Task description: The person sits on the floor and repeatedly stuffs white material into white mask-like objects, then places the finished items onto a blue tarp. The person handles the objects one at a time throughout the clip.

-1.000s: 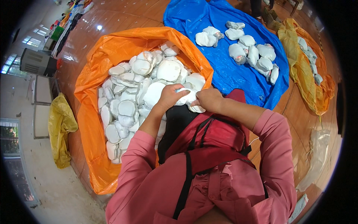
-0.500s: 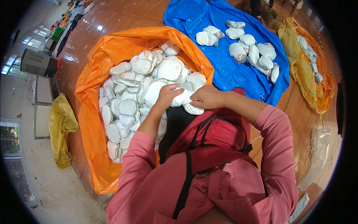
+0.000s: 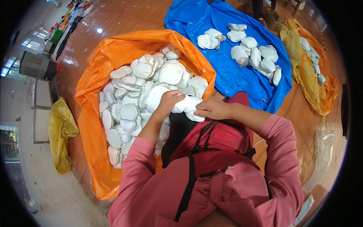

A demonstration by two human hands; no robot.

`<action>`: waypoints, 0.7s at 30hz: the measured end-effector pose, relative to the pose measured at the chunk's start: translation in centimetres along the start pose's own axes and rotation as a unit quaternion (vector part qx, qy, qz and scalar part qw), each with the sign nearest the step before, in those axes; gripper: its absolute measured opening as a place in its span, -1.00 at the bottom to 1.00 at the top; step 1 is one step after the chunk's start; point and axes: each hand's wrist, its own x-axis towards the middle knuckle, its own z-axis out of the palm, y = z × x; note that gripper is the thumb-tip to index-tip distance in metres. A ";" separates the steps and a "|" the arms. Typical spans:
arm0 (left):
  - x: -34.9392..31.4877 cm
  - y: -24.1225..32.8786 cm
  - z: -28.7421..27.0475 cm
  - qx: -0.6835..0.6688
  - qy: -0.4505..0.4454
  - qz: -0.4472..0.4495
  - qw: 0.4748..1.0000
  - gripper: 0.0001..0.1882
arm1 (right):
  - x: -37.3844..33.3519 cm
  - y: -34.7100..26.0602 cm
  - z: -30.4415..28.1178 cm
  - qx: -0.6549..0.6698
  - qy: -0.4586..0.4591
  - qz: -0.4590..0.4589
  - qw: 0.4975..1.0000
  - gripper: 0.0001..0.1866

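Note:
My left hand [image 3: 169,103] is closed on a small stack of round white cloth pads [image 3: 186,104], thumb on top. From the other side my right hand [image 3: 214,109] grips the same stack, its fingers curled at the pads' right edge. The held pads are above my lap at the near right side of an open orange sack [image 3: 92,151]. Loose white pads [image 3: 129,112] of the same kind fill that sack in a heap. The fingertips under the stack are hidden.
Ahead to the right, a blue sheet [image 3: 227,87] bears several white pad bundles [image 3: 266,66]. Farther right lies a yellow-and-orange sack [image 3: 302,77] with more bundles. A yellow bag [image 3: 60,132] stands by the left wall. A red apron [image 3: 230,138] covers my lap.
Both hands stay on the pads, with only a slight shift of the fingers and the stack. The whole view has moved a little.

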 end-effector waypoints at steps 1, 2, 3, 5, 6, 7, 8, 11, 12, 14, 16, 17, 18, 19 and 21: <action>-0.3 0.4 0.0 0.025 -0.002 0.002 1.000 -0.88 | -0.6 0.0 0.2 0.070 0.044 -0.001 0.997 -0.61; -0.7 0.6 0.0 0.054 0.004 0.012 0.998 -0.86 | -1.1 0.1 0.2 0.140 0.089 -0.002 0.986 -0.59; -1.3 1.2 0.0 0.090 -0.002 0.031 0.995 -0.86 | -1.0 -0.1 -0.1 0.140 0.128 0.029 0.981 -0.58; -2.5 2.4 0.7 0.163 -0.020 0.059 0.985 -0.85 | -1.2 -1.1 -0.5 0.146 0.207 0.100 0.962 -0.54; -3.0 2.9 1.4 0.182 -0.011 0.053 0.982 -0.82 | -1.4 -1.6 -0.9 0.146 0.181 0.116 0.966 -0.52; -3.6 3.6 2.0 0.212 -0.028 0.076 0.974 -0.81 | -1.7 -1.9 -1.1 0.108 0.118 0.102 0.982 -0.51; -4.2 4.5 2.7 0.241 -0.046 0.099 0.964 -0.80 | -2.0 -2.1 -1.2 0.070 0.053 0.087 0.992 -0.50; -5.8 4.8 3.9 0.310 -0.086 0.209 0.924 -0.81 | -2.8 -3.3 -1.3 0.090 -0.071 0.056 0.992 -0.48; -6.5 4.4 4.4 0.282 -0.089 0.180 0.938 -0.79 | -3.5 -3.6 -1.5 0.131 -0.099 0.064 0.984 -0.49; -8.1 3.6 5.1 0.250 -0.087 0.161 0.951 -0.78 | -4.2 -4.9 -2.5 0.148 -0.159 0.070 0.974 -0.51; -9.2 3.4 6.0 0.243 -0.085 0.193 0.947 -0.79 | -5.4 -4.9 -2.2 0.225 -0.176 0.063 0.956 -0.51; -9.8 3.4 6.5 0.225 -0.076 0.185 0.953 -0.80 | -6.1 -4.9 -2.0 0.263 -0.183 0.059 0.946 -0.51; -10.3 3.5 7.0 0.208 -0.067 0.180 0.959 -0.80 | -6.7 -5.0 -1.8 0.281 -0.168 0.053 0.944 -0.52; -10.8 3.4 7.5 0.190 -0.058 0.174 0.964 -0.81 | -7.1 -5.2 -1.9 0.305 -0.162 0.061 0.936 -0.53; -11.4 2.8 8.4 0.153 -0.017 0.141 0.978 -0.81 | -7.9 -5.6 -2.1 0.351 -0.149 0.078 0.921 -0.55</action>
